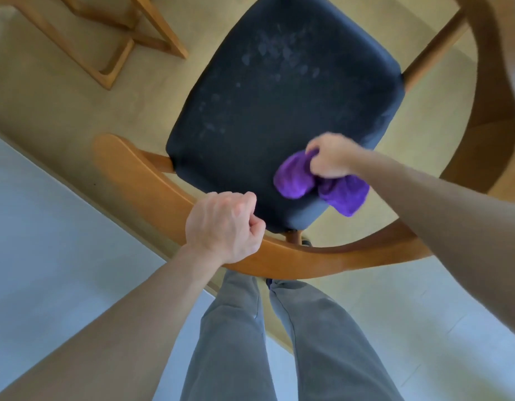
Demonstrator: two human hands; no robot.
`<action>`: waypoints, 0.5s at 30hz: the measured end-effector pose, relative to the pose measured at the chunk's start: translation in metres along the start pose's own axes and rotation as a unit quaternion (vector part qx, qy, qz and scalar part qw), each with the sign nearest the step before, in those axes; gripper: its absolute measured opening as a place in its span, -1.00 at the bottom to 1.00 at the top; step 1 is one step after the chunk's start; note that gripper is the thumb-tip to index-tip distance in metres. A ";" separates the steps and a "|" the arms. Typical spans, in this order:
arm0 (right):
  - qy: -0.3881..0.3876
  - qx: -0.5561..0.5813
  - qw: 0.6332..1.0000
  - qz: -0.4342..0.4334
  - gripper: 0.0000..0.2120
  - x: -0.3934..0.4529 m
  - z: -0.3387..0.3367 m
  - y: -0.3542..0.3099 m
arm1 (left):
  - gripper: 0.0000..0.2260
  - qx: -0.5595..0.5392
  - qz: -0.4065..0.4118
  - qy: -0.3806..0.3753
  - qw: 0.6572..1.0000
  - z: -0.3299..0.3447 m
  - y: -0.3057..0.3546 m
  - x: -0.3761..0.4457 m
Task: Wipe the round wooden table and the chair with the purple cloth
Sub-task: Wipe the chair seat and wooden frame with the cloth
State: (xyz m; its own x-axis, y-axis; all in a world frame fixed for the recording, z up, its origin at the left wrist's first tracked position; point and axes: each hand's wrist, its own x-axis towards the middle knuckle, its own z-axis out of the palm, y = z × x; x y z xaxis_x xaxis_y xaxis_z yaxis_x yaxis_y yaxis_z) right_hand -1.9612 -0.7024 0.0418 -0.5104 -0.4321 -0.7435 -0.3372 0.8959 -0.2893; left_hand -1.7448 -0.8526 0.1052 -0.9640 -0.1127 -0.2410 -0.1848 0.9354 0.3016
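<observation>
Beige carpet [62,111] under unbranded chair [279,111]

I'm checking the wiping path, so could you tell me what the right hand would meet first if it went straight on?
Probably only more of the dark seat cushion with its pale smudges; the right hand carries the purple cloth along it.

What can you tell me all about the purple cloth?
The purple cloth looks soft and fuzzy, like a towel. It is bunched up, not flat, with two rounded lumps hanging out below the right hand, whose fingers curl round its middle. It lies on the near right corner of the chair's dark seat, and one end droops over the seat's edge. Pale smudges show farther up the seat. Nothing else touches the cloth.
</observation>
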 end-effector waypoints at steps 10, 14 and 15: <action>0.132 0.103 0.967 0.191 -0.44 -0.002 0.063 0.002 | -0.85 0.008 0.014 -0.023 1.000 0.000 0.000 0.004; 0.001 0.100 0.978 0.181 -0.49 -0.016 0.104 -0.020 | -0.85 0.008 0.011 -0.041 0.999 -0.003 0.001 0.003; -0.048 0.108 0.978 0.173 -0.53 -0.019 0.110 -0.022 | -0.85 0.009 0.011 -0.046 0.999 -0.003 0.001 0.002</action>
State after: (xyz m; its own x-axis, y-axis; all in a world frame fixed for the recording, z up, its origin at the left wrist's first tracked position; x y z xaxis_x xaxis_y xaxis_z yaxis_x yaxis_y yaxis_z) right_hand -1.8567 -0.7029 -0.0038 -0.4846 -0.0973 -0.8693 0.0227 0.9921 -0.1237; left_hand -1.7481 -0.8532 0.1081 -0.9463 -0.0615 -0.3175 -0.1592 0.9432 0.2917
